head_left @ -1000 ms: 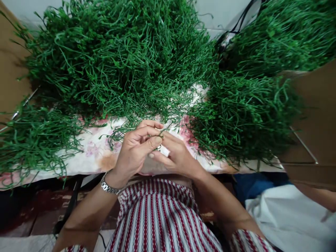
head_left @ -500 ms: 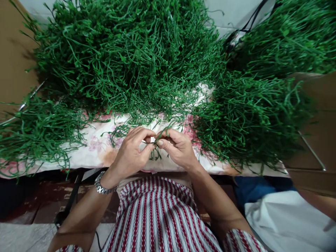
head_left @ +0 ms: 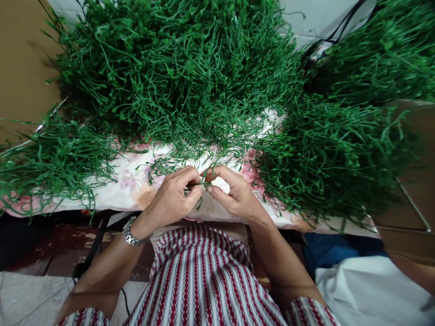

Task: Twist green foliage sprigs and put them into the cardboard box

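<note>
My left hand (head_left: 176, 192) and my right hand (head_left: 237, 192) meet over the near side of the floral cloth (head_left: 131, 179). Between thumb and finger, each pinches a small green plant stem (head_left: 205, 183) with forked ends. Part of it is hidden by my fingertips, and one end dangles below them. A few loose green stems (head_left: 159, 166) lie on the cloth just beyond my left hand. The large pile of green stems (head_left: 176, 68) rises behind both hands.
Smaller heaps of green stems lie at left (head_left: 61, 160) and right (head_left: 326, 158). Brown cardboard (head_left: 23, 59) stands at the left, with a cardboard box (head_left: 416, 181) at the right. Someone in pale clothing (head_left: 370, 290) sits close on my right.
My right thumb and forefinger have spread into a wider loop, and the left fingers have curled more around the stem. The surroundings have shifted slightly right in view.
</note>
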